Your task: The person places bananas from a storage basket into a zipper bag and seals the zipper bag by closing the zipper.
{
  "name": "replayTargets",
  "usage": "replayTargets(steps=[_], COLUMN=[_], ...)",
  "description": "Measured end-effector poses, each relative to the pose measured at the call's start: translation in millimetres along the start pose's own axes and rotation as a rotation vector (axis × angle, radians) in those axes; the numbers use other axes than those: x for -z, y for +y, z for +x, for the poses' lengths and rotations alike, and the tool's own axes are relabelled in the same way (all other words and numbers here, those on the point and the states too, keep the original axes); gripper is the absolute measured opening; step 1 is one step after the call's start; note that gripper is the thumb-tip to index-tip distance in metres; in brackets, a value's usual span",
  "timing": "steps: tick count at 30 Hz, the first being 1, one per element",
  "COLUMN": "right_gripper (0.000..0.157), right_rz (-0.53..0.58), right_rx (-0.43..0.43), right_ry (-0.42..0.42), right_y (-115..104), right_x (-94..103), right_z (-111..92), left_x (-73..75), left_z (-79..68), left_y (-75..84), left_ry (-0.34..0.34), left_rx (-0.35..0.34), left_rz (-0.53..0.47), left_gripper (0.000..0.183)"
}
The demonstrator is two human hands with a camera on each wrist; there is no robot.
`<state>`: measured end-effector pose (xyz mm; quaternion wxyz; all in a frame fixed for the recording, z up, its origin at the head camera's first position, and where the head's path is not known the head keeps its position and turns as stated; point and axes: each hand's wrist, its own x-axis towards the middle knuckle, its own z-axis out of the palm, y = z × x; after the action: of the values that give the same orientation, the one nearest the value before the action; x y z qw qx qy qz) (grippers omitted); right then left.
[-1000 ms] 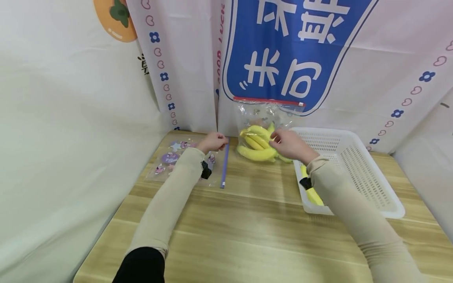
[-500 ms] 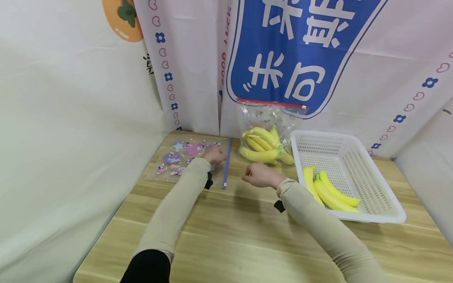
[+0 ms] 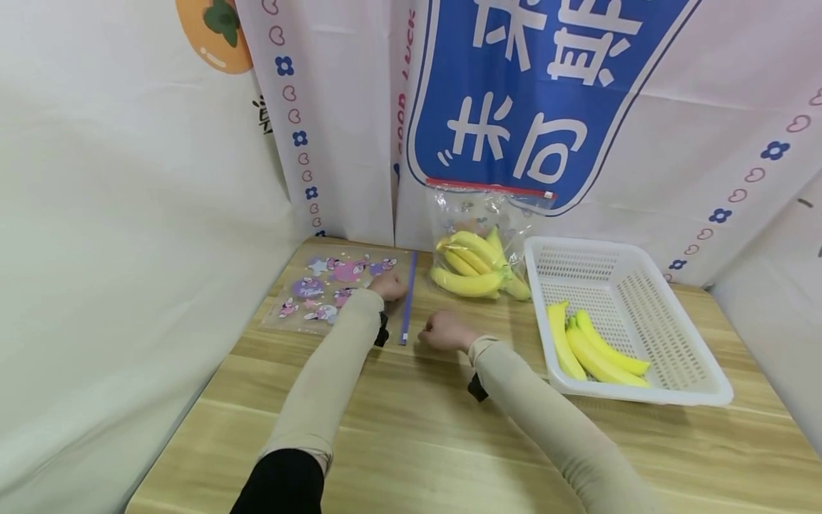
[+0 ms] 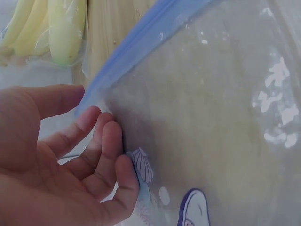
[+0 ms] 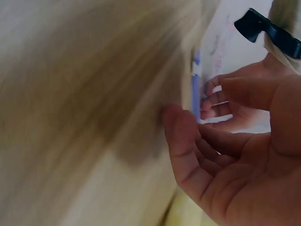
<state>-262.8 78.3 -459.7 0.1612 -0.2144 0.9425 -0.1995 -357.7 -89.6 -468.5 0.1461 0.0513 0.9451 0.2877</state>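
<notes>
right hand got moved from the banana bag to beside the flat bag on the table, left hand held over it; fingers loosely curled, nothing visibly pinched; focus seemingly shifted

The right hand has its fingers loosely curled, the fingertips beside the blurred wood-grain tabletop; whether they touch it cannot be told. Just beyond the right hand is a blue-violet strip bearing a white slider. Behind the right hand's thumb is the left hand, fingers bent near that strip. Above the right hand, a black strap crosses a beige sleeve; below its fingers shows something yellow, partly hidden.
</notes>
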Motion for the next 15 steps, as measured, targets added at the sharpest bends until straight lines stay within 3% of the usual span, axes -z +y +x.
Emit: replayTargets(steps=[5,7,9,12,13,15], right_gripper=[0.025,0.023,0.021,0.02,0.021,0.02], right_rz=[0.015,0.041,0.08,0.174,0.212,0.319], right_rx=[-0.028,-0.031,-0.031,-0.059,-0.076,-0.115], right_ry=[0.009,0.016,0.023,0.03,0.029,0.03], right_y=[-6.6,-9.8,-11.9,-11.8,-10.7,-8.3], right_x=[-7.7,-9.6,-11.0,-12.4,-12.7,-13.5], right_z=[8.7,11.3,13.6,17.0,18.6,22.2], left_x=[2.4,-16.1,-29.0,-32.9,-22.6,-8.2], left_z=[0.2,43.6,71.3,77.6,54.3,21.5], left_y=[-2.6,-31.7,-51.6,-55.7,-38.9,-15.2], left_ry=[-0.042,-0.06,-0.068,-0.099,-0.107,-0.114], left_rx=[0.012,0.017,-0.013,0.012,0.035,0.075], left_rz=[-0.018,-0.024,-0.039,-0.097,-0.12,-0.166], left_gripper=[0.018,0.017,0.019,0.02,0.019,0.018])
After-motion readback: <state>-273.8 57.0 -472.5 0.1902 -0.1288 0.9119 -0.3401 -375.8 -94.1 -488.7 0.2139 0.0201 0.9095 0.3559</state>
